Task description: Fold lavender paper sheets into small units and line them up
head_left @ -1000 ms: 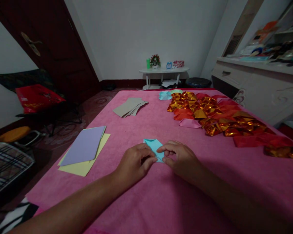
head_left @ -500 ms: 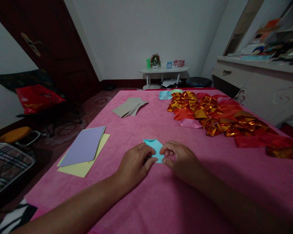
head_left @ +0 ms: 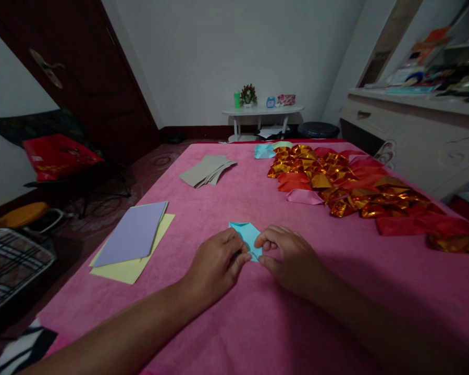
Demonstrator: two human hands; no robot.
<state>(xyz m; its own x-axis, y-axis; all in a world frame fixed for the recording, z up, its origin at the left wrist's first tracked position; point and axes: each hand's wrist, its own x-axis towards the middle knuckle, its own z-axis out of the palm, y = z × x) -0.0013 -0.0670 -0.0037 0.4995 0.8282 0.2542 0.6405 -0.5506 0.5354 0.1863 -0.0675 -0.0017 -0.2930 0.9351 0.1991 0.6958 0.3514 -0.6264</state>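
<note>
A small folded piece of light blue paper (head_left: 247, 233) lies on the pink cloth (head_left: 258, 323) in front of me. My left hand (head_left: 214, 263) pinches its left side, fingers curled onto the near edge. My right hand (head_left: 289, 258) pinches its right side with thumb and forefinger. Both hands rest on the cloth, and their fingertips nearly meet over the paper's near corner, which they hide.
A lilac sheet on a yellow sheet (head_left: 135, 239) lies to the left. Grey cards (head_left: 206, 171) sit further back. Gold and red foil folded pieces (head_left: 344, 187) spread along the right, with a pink one (head_left: 304, 197) and a blue one (head_left: 264, 151). A white cabinet (head_left: 422, 140) stands right.
The hands have shifted only slightly on the blue paper, fingertips drawing a little closer together. The view has drifted a touch.
</note>
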